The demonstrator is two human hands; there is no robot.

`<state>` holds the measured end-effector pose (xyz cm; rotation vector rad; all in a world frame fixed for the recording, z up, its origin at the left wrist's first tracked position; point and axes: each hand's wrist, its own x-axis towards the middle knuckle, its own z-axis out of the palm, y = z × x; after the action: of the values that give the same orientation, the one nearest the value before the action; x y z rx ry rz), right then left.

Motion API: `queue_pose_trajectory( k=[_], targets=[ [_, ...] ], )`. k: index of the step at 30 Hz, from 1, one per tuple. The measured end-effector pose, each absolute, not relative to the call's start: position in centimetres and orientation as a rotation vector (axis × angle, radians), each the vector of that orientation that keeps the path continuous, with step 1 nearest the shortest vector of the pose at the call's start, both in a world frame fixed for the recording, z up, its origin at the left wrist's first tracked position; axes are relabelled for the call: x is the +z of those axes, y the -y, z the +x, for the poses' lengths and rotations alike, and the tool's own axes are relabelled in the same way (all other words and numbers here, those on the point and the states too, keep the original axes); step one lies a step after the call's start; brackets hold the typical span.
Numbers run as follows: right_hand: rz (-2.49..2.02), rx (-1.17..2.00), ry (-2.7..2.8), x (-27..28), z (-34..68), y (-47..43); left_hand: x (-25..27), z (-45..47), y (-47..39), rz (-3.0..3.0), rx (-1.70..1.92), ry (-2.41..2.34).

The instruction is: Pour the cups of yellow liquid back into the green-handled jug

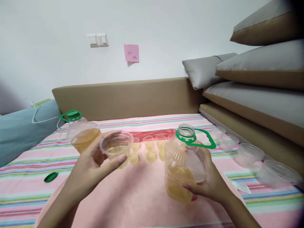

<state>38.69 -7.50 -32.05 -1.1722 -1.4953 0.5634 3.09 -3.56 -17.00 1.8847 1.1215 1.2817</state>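
Note:
My left hand holds a clear plastic cup up over the bed, with what looks like a little yellow liquid at its bottom. My right hand grips an uncapped clear jug with a green neck ring and handle, about half full of yellow liquid, held upright. Between the two hands, further back, several small cups of yellow liquid stand in rows on the striped sheet. A second jug with a green cap stands behind my left hand.
A loose green cap lies on the sheet at the left. Several empty clear bowls line the right edge of the bed. Stacked grey and tan cushions rise at the right; a tan headboard runs along the wall.

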Motion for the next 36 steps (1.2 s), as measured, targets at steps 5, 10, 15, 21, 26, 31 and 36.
queue_pose_trajectory(
  k=[5,10,15,21,26,31,36],
  targets=[
    [-1.17,0.582,1.514,-31.9,38.6,7.2,-14.7,7.4,2.6,1.922,1.125,-0.933],
    [-1.173,0.57,1.522,-31.6,38.5,7.2,-12.8,10.7,1.3,1.925,1.047,-0.877],
    [-1.158,0.597,1.508,-31.0,38.4,7.2,-11.6,12.7,0.5,1.998,1.0,-0.86],
    [-1.14,0.622,1.505,-30.4,38.1,7.4,-10.9,13.8,0.4,2.1,0.936,-0.834],
    [-1.145,0.628,1.497,-30.4,38.1,7.5,-10.6,14.2,0.3,2.13,0.882,-0.841],
    [-1.143,0.632,1.502,-30.1,38.2,7.5,-10.3,14.6,0.0,2.166,0.859,-0.836],
    [-1.173,0.626,1.511,-30.1,38.3,7.4,-9.8,14.7,-0.5,2.23,0.825,-0.838]
  ],
)
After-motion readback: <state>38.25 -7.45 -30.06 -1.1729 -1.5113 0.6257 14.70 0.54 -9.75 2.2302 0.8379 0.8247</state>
